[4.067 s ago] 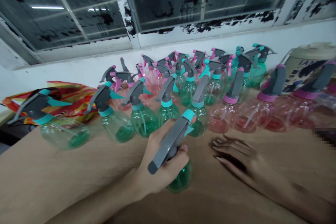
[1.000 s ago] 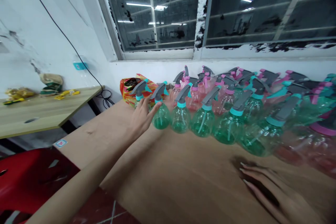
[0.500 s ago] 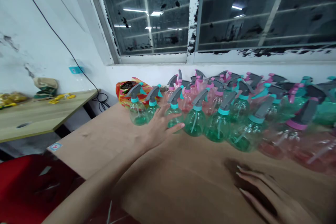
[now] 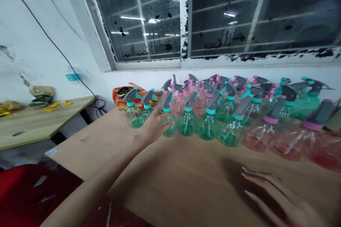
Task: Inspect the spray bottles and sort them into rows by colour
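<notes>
My left hand (image 4: 153,125) reaches to the front row of spray bottles, its fingers and thumb apart. It lies against the left side of a green spray bottle (image 4: 170,130) with a turquoise collar and grey head; part of that bottle is hidden behind the fingers. Just left of the hand stand two more green bottles, one of them a spray bottle (image 4: 134,117) at the row's end. My right hand (image 4: 277,191) hovers low over the brown table (image 4: 183,181), fingers stretched out and holding nothing. Closest to it is a pink spray bottle (image 4: 259,136) with a pink collar.
Several more green and pink spray bottles (image 4: 231,108) crowd behind the front row, up to the wall under the window (image 4: 138,17). A red and yellow plastic bag (image 4: 117,95) sits behind the left bottles. A wooden desk (image 4: 39,124) and red chair (image 4: 18,195) are at left.
The view has turned slightly right, so the bottles appear further left. My left hand stays at the same green bottle. My right hand stays low over the table with fingers stretched.
</notes>
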Demonstrator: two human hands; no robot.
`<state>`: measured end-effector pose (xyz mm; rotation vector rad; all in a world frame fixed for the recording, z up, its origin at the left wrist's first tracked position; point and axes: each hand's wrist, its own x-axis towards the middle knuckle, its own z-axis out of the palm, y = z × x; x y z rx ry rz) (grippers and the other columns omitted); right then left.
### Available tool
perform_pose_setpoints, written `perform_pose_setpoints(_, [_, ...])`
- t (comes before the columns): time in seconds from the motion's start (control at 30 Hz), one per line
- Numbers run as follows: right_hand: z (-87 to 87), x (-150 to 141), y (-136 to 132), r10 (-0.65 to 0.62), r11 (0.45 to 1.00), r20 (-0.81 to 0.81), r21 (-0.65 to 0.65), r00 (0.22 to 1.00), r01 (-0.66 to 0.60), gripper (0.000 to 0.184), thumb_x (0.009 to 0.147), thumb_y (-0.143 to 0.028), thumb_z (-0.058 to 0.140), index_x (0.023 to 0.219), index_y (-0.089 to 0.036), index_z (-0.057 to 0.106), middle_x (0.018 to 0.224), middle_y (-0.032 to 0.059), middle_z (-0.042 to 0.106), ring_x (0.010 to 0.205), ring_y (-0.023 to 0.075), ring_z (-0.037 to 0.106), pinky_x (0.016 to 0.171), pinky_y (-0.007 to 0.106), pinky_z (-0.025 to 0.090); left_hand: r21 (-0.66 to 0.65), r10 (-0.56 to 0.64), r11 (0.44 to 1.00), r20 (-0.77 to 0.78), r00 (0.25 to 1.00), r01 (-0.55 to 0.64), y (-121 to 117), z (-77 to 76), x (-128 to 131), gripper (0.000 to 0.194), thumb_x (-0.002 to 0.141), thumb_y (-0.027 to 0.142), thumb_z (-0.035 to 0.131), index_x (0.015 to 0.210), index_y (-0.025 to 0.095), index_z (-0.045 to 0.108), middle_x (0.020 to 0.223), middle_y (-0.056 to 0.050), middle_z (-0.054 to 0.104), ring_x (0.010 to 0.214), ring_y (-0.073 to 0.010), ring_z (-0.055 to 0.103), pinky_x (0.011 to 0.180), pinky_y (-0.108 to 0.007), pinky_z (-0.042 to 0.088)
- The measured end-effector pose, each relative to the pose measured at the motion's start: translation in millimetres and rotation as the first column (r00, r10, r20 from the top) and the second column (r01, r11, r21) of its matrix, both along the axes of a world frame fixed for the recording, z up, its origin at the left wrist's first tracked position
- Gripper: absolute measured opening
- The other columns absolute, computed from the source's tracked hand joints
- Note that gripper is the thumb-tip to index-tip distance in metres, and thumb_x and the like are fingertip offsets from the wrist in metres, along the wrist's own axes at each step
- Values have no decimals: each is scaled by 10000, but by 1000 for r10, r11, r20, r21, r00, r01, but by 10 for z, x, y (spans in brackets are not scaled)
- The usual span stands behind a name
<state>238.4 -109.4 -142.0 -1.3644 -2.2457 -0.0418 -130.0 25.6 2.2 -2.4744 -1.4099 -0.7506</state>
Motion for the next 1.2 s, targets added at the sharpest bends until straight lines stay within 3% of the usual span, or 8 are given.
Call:
perform_pose_setpoints(0.13, [53, -28, -15, 26, 1000, -14, -13, 1000, -27, 391, 863, -367, 487, 1251, -317, 499, 1277, 7, 565, 1115, 244, 568, 891, 417, 519, 30, 28, 999, -9, 1000, -28, -191, -23, -25, 269, 820, 266, 606, 1085, 218, 619, 1028, -95, 540, 1012, -281, 552, 885, -471, 485])
perform_pose_setpoints(0.27, [225, -62, -11, 19, 1000, -62, 13, 998, -18, 344, 865, -390, 475, 1189, -295, 542, 1202, 23, 614, 1061, 240, 602, 864, 422, 534, 58, 10, 998, 9, 1000, -10, -501, -107, 64, 275, 824, 267, 594, 1094, 213, 596, 1018, -94, 506, 982, -275, 539, 857, -476, 488])
perform_pose_setpoints(0.4, [432, -40, -2, 0, 1000, -81, -21, 997, -2, 316, 884, -382, 448, 1166, -272, 540, 1178, 40, 617, 1058, 223, 598, 878, 401, 522, 26, -109, 994, 6, 994, 109, -850, -163, 349, 346, 849, 254, 547, 1193, 237, 515, 1152, -105, 427, 1081, -267, 487, 890, -440, 486])
perform_pose_setpoints(0.53, [532, 58, 19, -16, 999, -77, -49, 997, 13, 281, 901, -363, 430, 1139, -257, 535, 1154, 50, 609, 1076, 213, 574, 922, 411, 482, -117, -274, 956, -12, 962, 270, -1047, -159, 726, 407, 880, 229, 478, 1277, 303, 429, 1217, -86, 404, 1144, -271, 442, 939, -470, 452])
perform_pose_setpoints(0.77, [502, 302, 31, -60, 994, -48, -90, 997, 56, 278, 913, -345, 419, 1157, -243, 506, 1181, 68, 574, 1099, 214, 549, 932, 424, 467, -188, -369, 907, 72, 927, 376, -1154, -204, 1174, 533, 839, 252, 549, 1332, 338, 365, 1314, -91, 349, 1227, -309, 390, 968, -525, 409])
perform_pose_setpoints(0.97, [560, 346, 91, -38, 995, -36, -90, 999, 34, 268, 914, -325, 424, 1154, -241, 509, 1173, 75, 577, 1096, 225, 552, 928, 450, 467, -236, -358, 889, 175, 917, 392, -1280, -108, 1044, 551, 806, 351, 590, 1320, 363, 391, 1403, -81, 358, 1238, -342, 418, 971, -540, 426])
perform_pose_setpoints(1.1, [562, 289, 168, -38, 992, -55, -123, 998, 31, 267, 918, -318, 420, 1163, -247, 499, 1181, 69, 569, 1095, 220, 549, 935, 453, 460, -235, -278, 879, 453, 847, 415, -1219, -185, 907, 404, 837, 244, 536, 1207, 384, 459, 1297, -27, 490, 1188, -267, 483, 986, -494, 430])
perform_pose_setpoints(1.2, [523, 236, 239, -21, 988, -70, -152, 997, 11, 262, 922, -310, 411, 1163, -245, 489, 1193, 67, 559, 1103, 212, 544, 942, 446, 456, -282, -192, 847, 627, 755, 450, -1032, -254, 948, 531, 809, 233, 584, 1275, 336, 350, 1300, -59, 488, 1225, -268, 443, 1036, -525, 358])
